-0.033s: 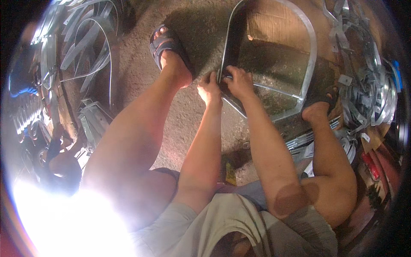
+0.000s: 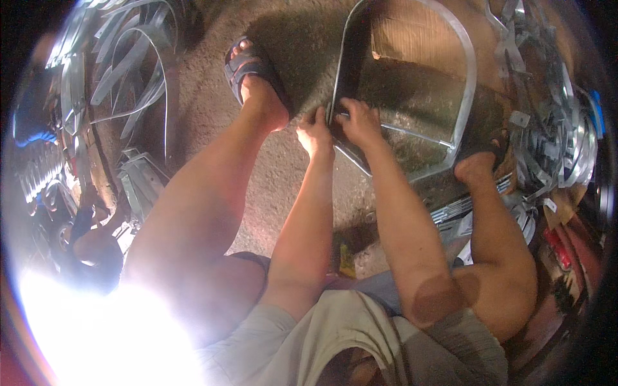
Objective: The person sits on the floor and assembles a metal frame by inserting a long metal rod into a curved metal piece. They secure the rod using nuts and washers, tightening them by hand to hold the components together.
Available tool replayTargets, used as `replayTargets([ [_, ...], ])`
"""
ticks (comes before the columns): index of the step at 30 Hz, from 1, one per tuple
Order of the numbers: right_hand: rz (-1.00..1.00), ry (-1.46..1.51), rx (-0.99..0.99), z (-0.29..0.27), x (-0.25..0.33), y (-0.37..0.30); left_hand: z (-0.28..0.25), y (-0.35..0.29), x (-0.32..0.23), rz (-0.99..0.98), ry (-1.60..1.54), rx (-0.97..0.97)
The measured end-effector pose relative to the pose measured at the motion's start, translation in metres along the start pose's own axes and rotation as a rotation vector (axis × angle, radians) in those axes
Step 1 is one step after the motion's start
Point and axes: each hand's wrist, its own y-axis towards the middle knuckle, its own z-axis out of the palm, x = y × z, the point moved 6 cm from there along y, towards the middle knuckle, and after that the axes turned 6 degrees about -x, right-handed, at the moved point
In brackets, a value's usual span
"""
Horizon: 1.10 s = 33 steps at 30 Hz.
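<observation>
A bent metal frame (image 2: pixel 468 71), rounded at its far end, stands on the floor between my feet, with a thin crossbar (image 2: pixel 418 136) running across it. My left hand (image 2: pixel 315 134) is closed at the outer face of the frame's left side, its thumb and fingertips against the strip. On the inner face, opposite it, my right hand (image 2: pixel 362 124) has its fingers bent in a pinch near the left end of the crossbar. Whatever small part lies between those fingertips is hidden.
Flat metal strips (image 2: pixel 129 71) are heaped at the far left, and more bent strips (image 2: pixel 547 122) are piled on the right. A cardboard piece (image 2: pixel 418 42) lies beyond the frame. My sandalled feet (image 2: pixel 254 71) flank the work. Glare whitens the lower left.
</observation>
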Motion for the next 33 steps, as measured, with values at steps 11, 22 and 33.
replayTargets([
  [11,0.042,-0.014,0.099,-0.007,0.007,0.008,-0.001,0.001,0.001,0.027,0.02,-0.02],
  [22,0.016,0.017,0.13,0.0,0.001,0.007,0.0,-0.002,-0.001,-0.036,-0.014,0.002],
  [33,-0.034,0.074,0.07,-0.006,0.004,0.005,-0.001,0.006,0.007,0.013,-0.053,-0.019],
])
